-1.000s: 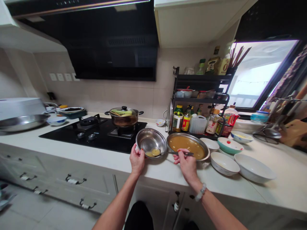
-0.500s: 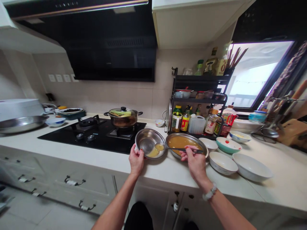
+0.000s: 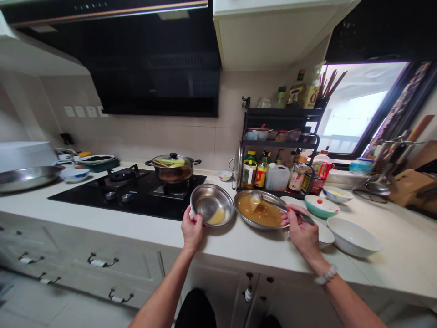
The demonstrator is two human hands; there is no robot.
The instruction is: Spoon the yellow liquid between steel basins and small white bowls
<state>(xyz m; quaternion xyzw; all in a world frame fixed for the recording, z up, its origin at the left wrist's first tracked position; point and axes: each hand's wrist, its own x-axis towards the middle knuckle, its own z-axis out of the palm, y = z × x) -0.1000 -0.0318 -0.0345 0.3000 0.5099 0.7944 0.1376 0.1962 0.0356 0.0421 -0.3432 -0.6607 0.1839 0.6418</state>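
Observation:
My left hand [image 3: 192,229] grips the near-left rim of a steel bowl [image 3: 206,201], which is tilted toward me. A small pool of yellowish liquid [image 3: 217,216] lies in its lower side. To the right, a wider steel basin [image 3: 243,219] holds a brown-yellow liquid with pale bits. My right hand [image 3: 302,230] is closed round the dark handle of a ladle [image 3: 256,197]. The ladle's head is over the left part of the basin, at the liquid, and looks tipped. How deep it sits I cannot tell.
A lidded pot [image 3: 173,167] stands on the black gas hob [image 3: 136,193]. Behind the basin is a black rack [image 3: 280,143] with several bottles. White bowls [image 3: 355,237] and a green bowl [image 3: 321,207] stand at the right. A wide pan [image 3: 30,178] lies at the far left.
The ladle has moved right, out of the tilted bowl and over to the basin, with my right hand shifting right. My left hand still holds the bowl.

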